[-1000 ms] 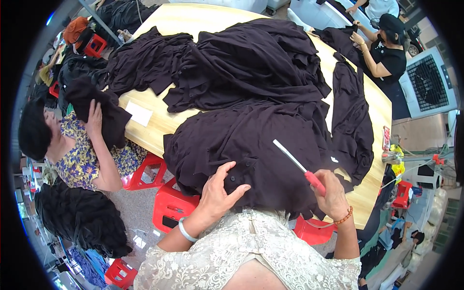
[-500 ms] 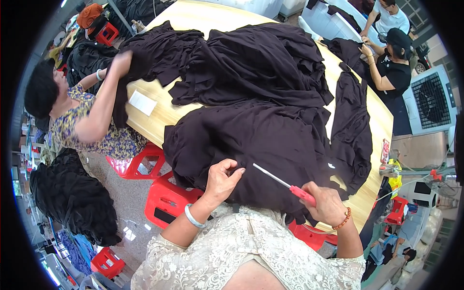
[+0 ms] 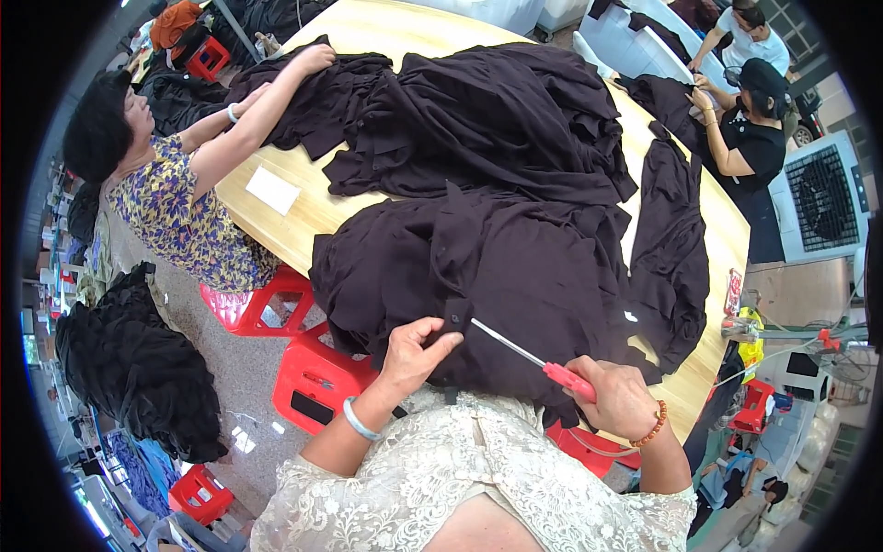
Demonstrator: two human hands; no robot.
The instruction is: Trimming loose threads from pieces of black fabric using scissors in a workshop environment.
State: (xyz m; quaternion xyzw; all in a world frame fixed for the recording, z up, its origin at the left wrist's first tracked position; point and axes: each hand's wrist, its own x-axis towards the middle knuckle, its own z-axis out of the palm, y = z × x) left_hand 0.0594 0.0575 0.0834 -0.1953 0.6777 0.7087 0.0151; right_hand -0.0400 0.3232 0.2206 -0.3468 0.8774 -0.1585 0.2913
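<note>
A heap of black garments [image 3: 515,267] lies on the wooden table [image 3: 303,216] in front of me. My left hand [image 3: 414,350] pinches a fold of the nearest black garment at the table's near edge. My right hand [image 3: 621,396] grips red-handled scissors [image 3: 533,354], whose thin blades point left toward the pinched fold, the tips almost at my left thumb.
A person in a floral top [image 3: 184,207] at the left reaches over more black cloth [image 3: 322,87]. Two people [image 3: 750,110] work at the far right corner. Red plastic stools [image 3: 313,377] stand under the near edge. A dark pile [image 3: 138,368] lies on the floor at left. A white paper [image 3: 272,190] rests on the table.
My right hand has brought the scissors lower and leftward, up to the fold in my left hand. The person at left has stretched both arms out over the cloth.
</note>
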